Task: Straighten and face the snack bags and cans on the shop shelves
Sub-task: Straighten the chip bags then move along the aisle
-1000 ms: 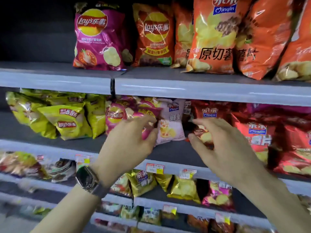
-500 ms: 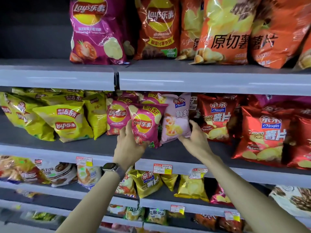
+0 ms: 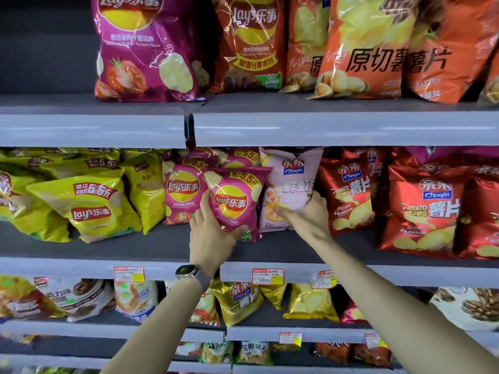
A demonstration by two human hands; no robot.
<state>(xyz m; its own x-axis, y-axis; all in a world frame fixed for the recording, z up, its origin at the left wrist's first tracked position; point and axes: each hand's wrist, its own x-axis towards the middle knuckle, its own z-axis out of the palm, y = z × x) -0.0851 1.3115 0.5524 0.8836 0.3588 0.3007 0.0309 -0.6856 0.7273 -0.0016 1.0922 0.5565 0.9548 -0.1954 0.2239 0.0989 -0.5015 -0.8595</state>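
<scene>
Magenta bag [image 3: 232, 203]: stood on the middle shelf [image 3: 135, 247], tilted, logo turned outward, its right edge overlapped on the pink bag [image 3: 293, 182].
Left hand [image 3: 213, 238]: fingers [image 3: 239, 230] are curled under the magenta bag's lower edge and the thumb is laid up its left side, so the bag is held.
Right hand [image 3: 307, 214]: the pink bag's lower right corner is gripped by bent fingers.
Change: a second ago both hands were held in the air, clear of the bags; now each bag is grasped.
Meaning: straightening is judged begun; the tilt is not yet corrected.
</scene>
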